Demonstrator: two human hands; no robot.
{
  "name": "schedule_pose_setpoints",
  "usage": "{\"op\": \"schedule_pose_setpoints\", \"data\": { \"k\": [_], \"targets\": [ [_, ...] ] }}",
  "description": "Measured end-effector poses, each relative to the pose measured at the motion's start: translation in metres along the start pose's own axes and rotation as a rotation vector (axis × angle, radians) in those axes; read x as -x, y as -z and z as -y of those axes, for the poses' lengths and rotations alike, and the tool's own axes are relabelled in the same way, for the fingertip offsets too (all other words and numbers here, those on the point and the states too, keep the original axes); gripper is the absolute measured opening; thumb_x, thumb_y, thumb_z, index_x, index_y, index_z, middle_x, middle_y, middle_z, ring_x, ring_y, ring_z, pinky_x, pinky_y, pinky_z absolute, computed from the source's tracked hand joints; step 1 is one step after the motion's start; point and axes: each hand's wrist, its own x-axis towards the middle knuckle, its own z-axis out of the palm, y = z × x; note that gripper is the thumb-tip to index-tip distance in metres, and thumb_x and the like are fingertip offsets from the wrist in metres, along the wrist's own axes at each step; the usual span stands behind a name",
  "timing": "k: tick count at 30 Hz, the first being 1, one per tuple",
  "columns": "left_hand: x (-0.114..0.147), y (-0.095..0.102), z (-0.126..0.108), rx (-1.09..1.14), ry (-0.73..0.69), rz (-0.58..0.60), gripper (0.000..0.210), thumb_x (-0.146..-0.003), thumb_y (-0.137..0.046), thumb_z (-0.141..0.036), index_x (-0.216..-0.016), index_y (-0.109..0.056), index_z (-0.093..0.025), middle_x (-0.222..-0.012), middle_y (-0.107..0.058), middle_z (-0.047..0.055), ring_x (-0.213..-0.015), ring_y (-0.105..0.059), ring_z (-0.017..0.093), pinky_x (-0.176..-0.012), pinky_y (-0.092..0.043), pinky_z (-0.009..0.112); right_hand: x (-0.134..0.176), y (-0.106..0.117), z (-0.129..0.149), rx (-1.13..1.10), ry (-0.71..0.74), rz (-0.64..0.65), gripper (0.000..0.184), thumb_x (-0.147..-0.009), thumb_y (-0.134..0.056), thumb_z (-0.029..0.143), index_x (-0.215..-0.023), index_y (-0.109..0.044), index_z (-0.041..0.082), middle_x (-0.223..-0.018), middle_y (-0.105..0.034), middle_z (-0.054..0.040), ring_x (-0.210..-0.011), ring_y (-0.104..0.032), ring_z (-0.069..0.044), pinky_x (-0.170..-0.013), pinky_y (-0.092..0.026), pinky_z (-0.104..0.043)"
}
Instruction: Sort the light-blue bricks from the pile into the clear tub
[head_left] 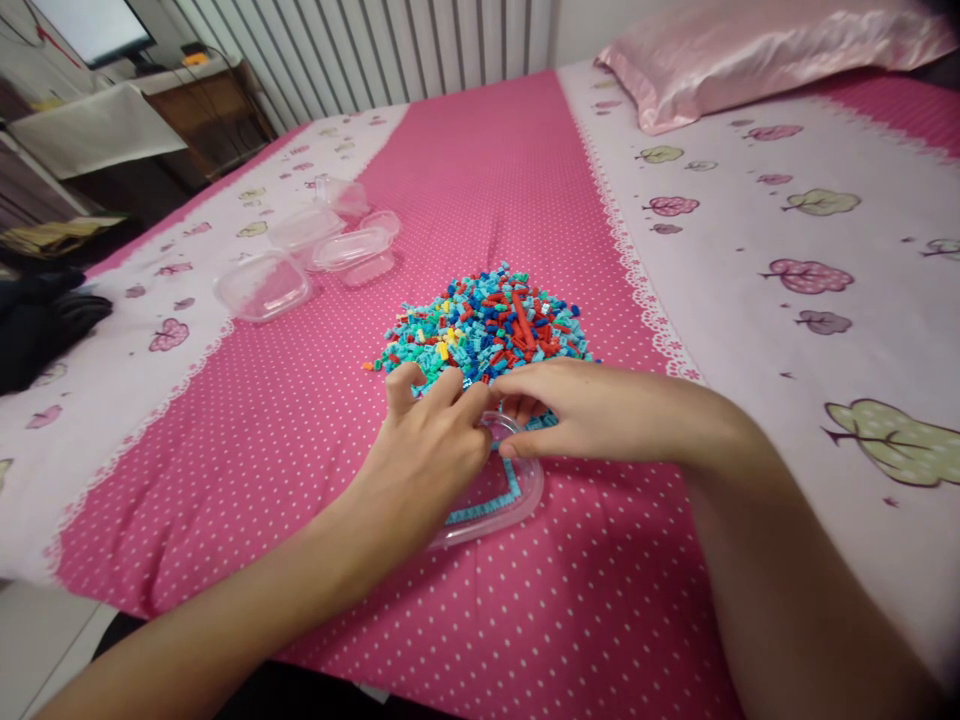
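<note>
A clear plastic lid [529, 492] lies on the bed with a line of light-blue toy bricks [487, 507] set along its inside edge. My left hand [433, 440] is over the lid's left side, fingers bent down and fingertips mostly hidden. From the right, my right hand [562, 405] reaches over the lid's far edge with curled fingers, its index finger meeting the left hand. Whatever sits between the fingers of either hand is too hidden to name. Just beyond both hands is a heap of small building bricks [480, 325] in blue, teal, red and yellow.
Several clear plastic containers [262, 287] stand on the bed at the far left. A pink satin pillow [720, 60] rests at the far right. Dark cloth [45, 320] is at the left edge, and a desk with a monitor [97, 25] stands beyond the bed.
</note>
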Motion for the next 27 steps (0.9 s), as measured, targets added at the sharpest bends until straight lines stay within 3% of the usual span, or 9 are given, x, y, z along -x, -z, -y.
{"op": "schedule_pose_setpoints", "data": {
  "k": [10,18,27],
  "targets": [
    [0.0016,0.0027,-0.0001,0.004,0.011,-0.006,0.025,-0.078,-0.086,-0.015,-0.064,-0.066,-0.022,-0.085,-0.063,0.002,-0.089,-0.053,0.026,-0.090,-0.029,0.049,0.0007,0.0012,0.0010,-0.025,0.012,0.007,0.026,-0.092,-0.068,0.032,-0.114,-0.070,0.018,-0.117,-0.075,-0.0075,-0.100,-0.067,-0.024,-0.079,-0.045,-0.034],
    [0.0013,0.0040,0.0003,0.015,0.006,-0.012,0.025,-0.084,-0.075,-0.011,-0.064,-0.065,-0.022,-0.084,-0.060,0.003,-0.088,-0.052,0.025,-0.089,-0.030,0.049,0.0002,0.0008,0.0009,-0.030,0.007,0.015,0.029,-0.091,-0.067,0.033,-0.116,-0.070,0.019,-0.122,-0.074,-0.0077,-0.103,-0.067,-0.023,-0.080,-0.046,-0.032],
    [-0.0005,0.0048,-0.0005,-0.006,-0.002,-0.016,0.027,-0.088,-0.066,-0.006,-0.065,-0.064,-0.021,-0.082,-0.060,0.004,-0.086,-0.051,0.026,-0.088,-0.030,0.049,0.0001,0.0020,0.0028,-0.049,0.006,0.025,0.023,-0.087,-0.068,0.029,-0.108,-0.071,0.023,-0.100,-0.076,-0.0029,-0.091,-0.066,-0.022,-0.076,-0.046,-0.031]
  ]
}}
